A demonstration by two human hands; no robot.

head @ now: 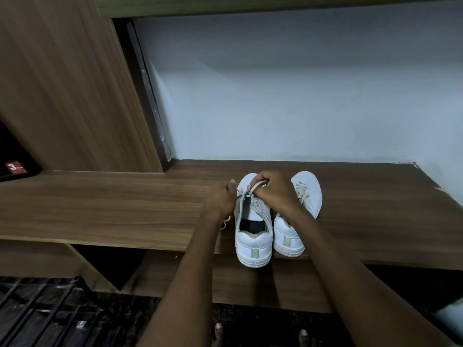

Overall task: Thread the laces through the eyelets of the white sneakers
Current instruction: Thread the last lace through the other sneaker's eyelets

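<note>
Wood-grain shelf (100,209) bears two white sneakers (253,236). Left hand (219,199) and right hand (273,187) each pinch the grey lace (258,184). Uneven pulling risks unthreading an eyelet.

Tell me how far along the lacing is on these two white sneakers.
Done, it seems: the right sneaker shows lace crossed over its tongue. In hand: the left sneaker, with the left hand and right hand each gripping its lace near the toe end. Left: its upper eyelets, where the tongue lies bare.
</note>
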